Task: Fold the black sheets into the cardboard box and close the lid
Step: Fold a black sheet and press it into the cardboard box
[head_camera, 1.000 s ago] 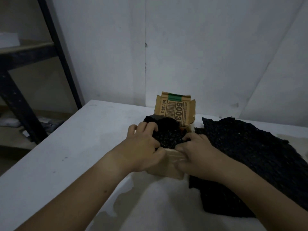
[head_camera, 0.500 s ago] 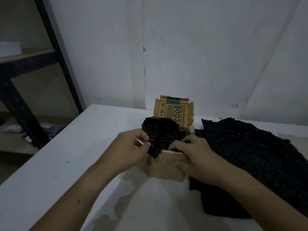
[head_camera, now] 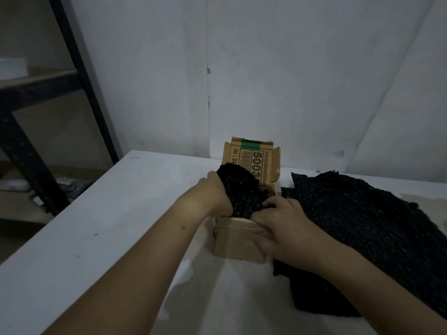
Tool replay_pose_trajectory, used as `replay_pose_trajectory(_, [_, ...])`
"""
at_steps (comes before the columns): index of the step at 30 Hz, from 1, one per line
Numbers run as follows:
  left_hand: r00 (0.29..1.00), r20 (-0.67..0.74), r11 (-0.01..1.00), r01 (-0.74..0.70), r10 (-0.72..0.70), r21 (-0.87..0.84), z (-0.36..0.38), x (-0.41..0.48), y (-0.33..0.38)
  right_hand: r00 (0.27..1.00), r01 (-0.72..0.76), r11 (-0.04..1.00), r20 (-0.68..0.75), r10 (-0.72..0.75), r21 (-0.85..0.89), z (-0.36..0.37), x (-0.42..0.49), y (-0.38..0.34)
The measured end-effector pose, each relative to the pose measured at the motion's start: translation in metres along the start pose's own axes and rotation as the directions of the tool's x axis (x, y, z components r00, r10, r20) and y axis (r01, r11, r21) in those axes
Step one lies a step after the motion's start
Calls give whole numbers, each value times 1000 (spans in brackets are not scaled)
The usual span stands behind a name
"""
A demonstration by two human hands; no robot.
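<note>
A small cardboard box point(head_camera: 238, 243) stands on the white table with its printed lid point(head_camera: 254, 160) upright at the back. A bunched black sheet point(head_camera: 242, 192) bulges out of the box's top. My left hand point(head_camera: 214, 197) grips the left side of that bunch. My right hand point(head_camera: 281, 226) curls over the box's front right corner, fingertips pressing on the sheet at the rim. More black sheets point(head_camera: 358, 228) lie flat to the right of the box.
The white table point(head_camera: 108, 238) has its left edge running diagonally, with a stained patch in front of the box. A dark metal shelf frame point(head_camera: 79, 76) stands beyond the left edge. A white wall rises close behind the box.
My left hand has shifted from on top of the bunch to its left side, and the sheet now stands higher out of the box. My right hand stays at the front right corner.
</note>
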State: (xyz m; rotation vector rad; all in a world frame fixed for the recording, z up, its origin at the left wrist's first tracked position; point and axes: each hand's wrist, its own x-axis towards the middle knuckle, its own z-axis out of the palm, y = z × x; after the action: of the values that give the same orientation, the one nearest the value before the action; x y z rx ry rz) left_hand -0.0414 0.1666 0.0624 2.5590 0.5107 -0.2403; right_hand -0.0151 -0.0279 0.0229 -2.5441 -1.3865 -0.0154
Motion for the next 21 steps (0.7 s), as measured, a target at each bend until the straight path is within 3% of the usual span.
replay_pose_trajectory(4, [993,-75,992,-88,95,91,-2,-4,-1,1000,-9,1000,-19,9,20,-4,2,-3])
replay_pose_trajectory(7, [968,-118,975,-221,221,13,-5,-12,-18,974,-21,984,-219,60,176,-16,5,-3])
replay_pose_trajectory(10, [928,-194,946,-324,317,-3,-1,-16,-31,934,-75,996,-346,90,58,-23,15,3])
replay_pose_trajectory(15, [930,-177,946,-305,321,113,7,-11,-31,981,-167,981,-120,155,-98,-17,40,7])
replay_pose_trajectory(18, [965,-76,947,-228,250,225,8,-3,-23,982,-188,973,-38,184,-136,-17,50,10])
replay_pose_trajectory(21, [987,36,940,-163,159,300,5,5,-13,951,-255,953,135,278,-166,-18,61,11])
